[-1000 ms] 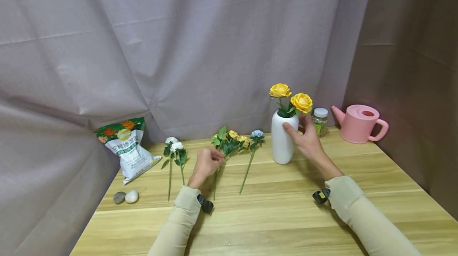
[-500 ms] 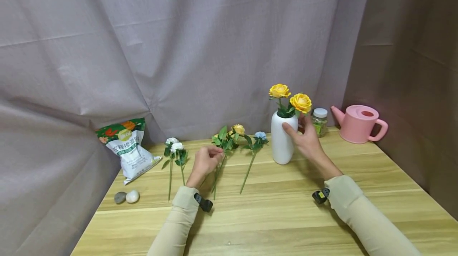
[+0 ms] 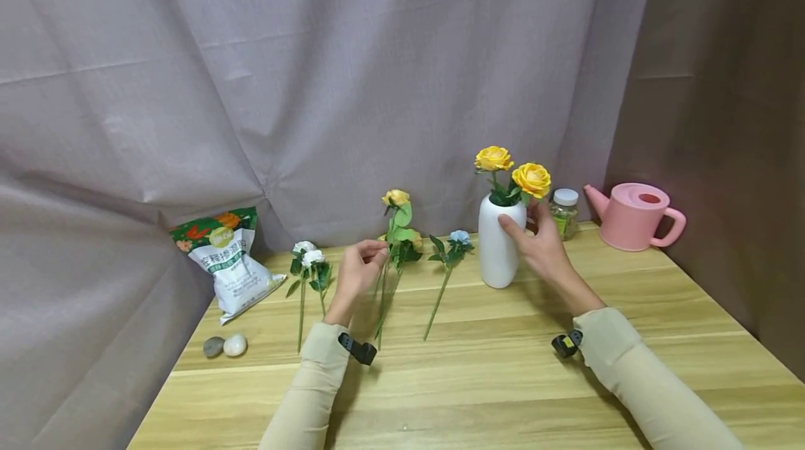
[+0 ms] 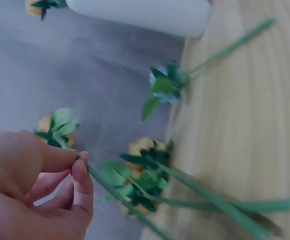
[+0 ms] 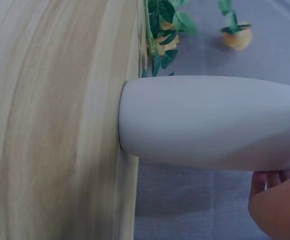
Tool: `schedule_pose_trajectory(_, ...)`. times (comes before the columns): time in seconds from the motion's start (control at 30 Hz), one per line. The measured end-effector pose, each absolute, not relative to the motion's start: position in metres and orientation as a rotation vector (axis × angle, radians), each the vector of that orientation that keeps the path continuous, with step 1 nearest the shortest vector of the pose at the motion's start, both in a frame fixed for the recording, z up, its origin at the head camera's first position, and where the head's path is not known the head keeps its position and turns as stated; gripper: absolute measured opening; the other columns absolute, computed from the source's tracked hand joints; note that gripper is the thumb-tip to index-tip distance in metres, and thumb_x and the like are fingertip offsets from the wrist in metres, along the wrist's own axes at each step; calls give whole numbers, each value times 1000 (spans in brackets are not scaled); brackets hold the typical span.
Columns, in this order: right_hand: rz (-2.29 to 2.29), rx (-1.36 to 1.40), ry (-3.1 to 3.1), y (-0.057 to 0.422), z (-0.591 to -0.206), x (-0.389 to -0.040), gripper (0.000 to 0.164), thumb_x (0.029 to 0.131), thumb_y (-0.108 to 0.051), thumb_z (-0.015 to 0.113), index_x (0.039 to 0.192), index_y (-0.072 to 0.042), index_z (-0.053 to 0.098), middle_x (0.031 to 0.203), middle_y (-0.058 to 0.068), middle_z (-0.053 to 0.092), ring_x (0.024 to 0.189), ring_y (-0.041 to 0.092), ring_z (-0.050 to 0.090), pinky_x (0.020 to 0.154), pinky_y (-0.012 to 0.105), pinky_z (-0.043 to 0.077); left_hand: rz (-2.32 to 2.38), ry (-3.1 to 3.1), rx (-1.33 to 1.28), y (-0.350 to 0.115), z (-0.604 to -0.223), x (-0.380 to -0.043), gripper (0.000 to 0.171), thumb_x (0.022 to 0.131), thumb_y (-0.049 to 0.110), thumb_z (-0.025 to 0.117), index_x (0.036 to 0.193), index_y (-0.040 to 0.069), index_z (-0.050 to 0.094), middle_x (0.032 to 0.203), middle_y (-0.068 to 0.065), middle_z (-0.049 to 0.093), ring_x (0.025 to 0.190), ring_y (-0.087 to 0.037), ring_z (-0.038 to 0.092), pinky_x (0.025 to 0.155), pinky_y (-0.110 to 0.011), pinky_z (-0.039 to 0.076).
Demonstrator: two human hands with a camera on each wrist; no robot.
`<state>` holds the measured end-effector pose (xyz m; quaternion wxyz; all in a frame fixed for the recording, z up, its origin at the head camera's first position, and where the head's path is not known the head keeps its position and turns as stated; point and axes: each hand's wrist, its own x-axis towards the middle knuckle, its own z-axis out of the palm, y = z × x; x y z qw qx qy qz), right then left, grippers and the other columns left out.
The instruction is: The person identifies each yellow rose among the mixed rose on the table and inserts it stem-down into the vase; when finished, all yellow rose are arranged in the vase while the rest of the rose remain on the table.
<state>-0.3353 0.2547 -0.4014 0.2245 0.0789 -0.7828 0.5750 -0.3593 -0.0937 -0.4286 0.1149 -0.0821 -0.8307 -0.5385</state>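
My left hand [image 3: 358, 272] pinches the green stem of a yellow rose [image 3: 395, 198], raised upright over the table's back part. In the left wrist view, thumb and fingertips meet on that stem [image 4: 110, 189]. Other yellow roses [image 4: 147, 146] lie just beyond it, their stems crossing. On the right, my right hand [image 3: 542, 247] holds the upper side of a white vase [image 3: 498, 247], which stands upright on the table. Two yellow roses [image 3: 531, 179] stick out of its mouth. Part of the right hand is hidden behind the vase.
A blue flower [image 3: 460, 237] lies left of the vase, white flowers [image 3: 311, 258] farther left. A fertilizer bag [image 3: 235, 268] and two stones [image 3: 235, 345] are at the left. Behind the vase stands a lidded jar [image 3: 564, 214], beside a pink watering can [image 3: 632, 219].
My left hand has lifted the pinched yellow rose off the others, its bloom rising to upright. The blue flower has shifted slightly right. The right hand stays on the vase.
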Motion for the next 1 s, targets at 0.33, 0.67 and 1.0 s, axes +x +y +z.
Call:
schedule_pose_trajectory(0.33, 1560, 226, -2176, 246, -385, -319, 59, 98, -26, 64, 144, -6, 33, 132, 21, 50, 128, 37, 50, 105, 45, 43, -1777, -2192, -378, -52, -387, -358, 18, 97, 18, 69, 113, 12, 74, 100, -10, 76, 87, -20, 70, 74, -23, 56)
schedule_pose_trajectory(0.67, 1577, 212, -2143, 253, -401, -337, 61, 96, -27, 68, 143, -7, 34, 127, 12, 52, 125, 25, 52, 105, 36, 43, -1933, -1875, -534, 5, -329, -356, 22, 97, 22, 69, 115, 11, 70, 103, -9, 75, 87, -26, 73, 77, -29, 60)
schedule_pose_trajectory(1.0, 1551, 217, -2129, 256, -408, -341, 59, 96, -29, 69, 142, -12, 37, 129, 13, 54, 127, 29, 53, 101, 30, 45, -1999, -1558, -554, 38, -290, -357, 24, 96, 18, 69, 114, 2, 66, 106, -16, 73, 86, -30, 73, 81, -42, 61)
